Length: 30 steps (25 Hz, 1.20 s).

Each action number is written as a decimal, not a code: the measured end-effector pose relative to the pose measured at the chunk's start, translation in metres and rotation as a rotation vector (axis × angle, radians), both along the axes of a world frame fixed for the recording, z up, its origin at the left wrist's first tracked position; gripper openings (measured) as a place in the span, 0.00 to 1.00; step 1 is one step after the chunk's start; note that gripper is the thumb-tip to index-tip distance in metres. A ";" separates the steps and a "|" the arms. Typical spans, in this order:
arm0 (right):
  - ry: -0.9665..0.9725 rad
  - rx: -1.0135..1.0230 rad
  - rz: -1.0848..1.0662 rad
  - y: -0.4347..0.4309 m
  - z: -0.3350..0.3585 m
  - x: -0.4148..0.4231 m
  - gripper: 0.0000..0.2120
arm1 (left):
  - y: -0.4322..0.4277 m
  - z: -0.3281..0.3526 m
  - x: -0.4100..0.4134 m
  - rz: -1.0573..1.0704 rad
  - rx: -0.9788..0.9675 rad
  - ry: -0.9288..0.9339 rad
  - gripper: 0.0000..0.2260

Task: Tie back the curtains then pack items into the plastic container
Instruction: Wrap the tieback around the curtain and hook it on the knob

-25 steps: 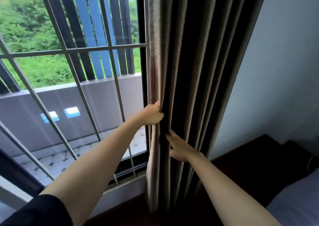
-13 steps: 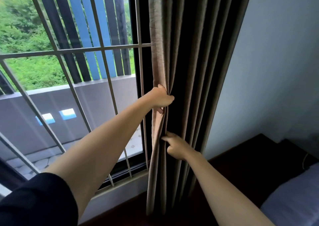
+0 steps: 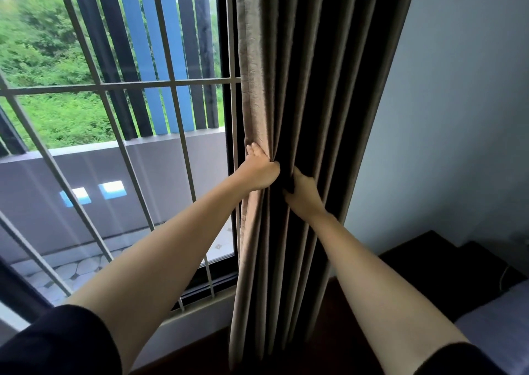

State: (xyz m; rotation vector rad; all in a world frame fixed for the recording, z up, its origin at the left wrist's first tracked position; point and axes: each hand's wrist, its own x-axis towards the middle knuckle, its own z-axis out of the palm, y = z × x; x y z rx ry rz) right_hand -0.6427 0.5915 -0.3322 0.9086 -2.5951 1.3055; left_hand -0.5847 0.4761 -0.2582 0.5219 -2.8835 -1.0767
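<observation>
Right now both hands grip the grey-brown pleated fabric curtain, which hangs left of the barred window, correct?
No. The head view shows the grey-brown pleated fabric curtain hanging right of the barred window, not left. Both the left hand and the right hand do grip it.

A single wide-angle camera worn on the person's head gives the only view; it looks forward and somewhat down along both outstretched bare forearms, which rise from the lower corners; it faces the grey-brown pleated fabric curtain (image 3: 300, 103) at centre, near enough that the left hand (image 3: 259, 171) and the right hand (image 3: 303, 194) grip its folds mid-frame; the grey metal-barred window (image 3: 171, 84) fills the left side, the pale blue-grey painted wall (image 3: 458, 117) the right; straight edges lean outward toward the borders
</observation>
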 end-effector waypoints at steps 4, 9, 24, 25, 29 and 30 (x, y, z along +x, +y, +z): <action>-0.160 0.088 0.102 0.001 -0.059 0.028 0.26 | -0.003 -0.001 0.001 -0.036 0.034 0.004 0.32; -0.211 0.022 0.135 -0.002 -0.069 0.036 0.23 | -0.004 0.002 -0.002 -0.079 0.059 -0.017 0.32; 0.133 -0.316 -0.390 0.015 0.006 0.006 0.28 | 0.001 -0.009 -0.003 -0.142 0.005 0.005 0.36; 0.055 -0.298 -0.344 0.015 0.014 0.002 0.28 | 0.000 -0.010 -0.003 -0.137 0.015 0.012 0.36; -0.072 0.059 -0.134 0.014 0.002 -0.010 0.23 | -0.004 -0.012 -0.002 -0.121 0.023 0.033 0.36; -0.142 0.058 -0.073 0.013 -0.007 -0.007 0.25 | -0.004 -0.012 -0.002 -0.121 0.020 0.035 0.35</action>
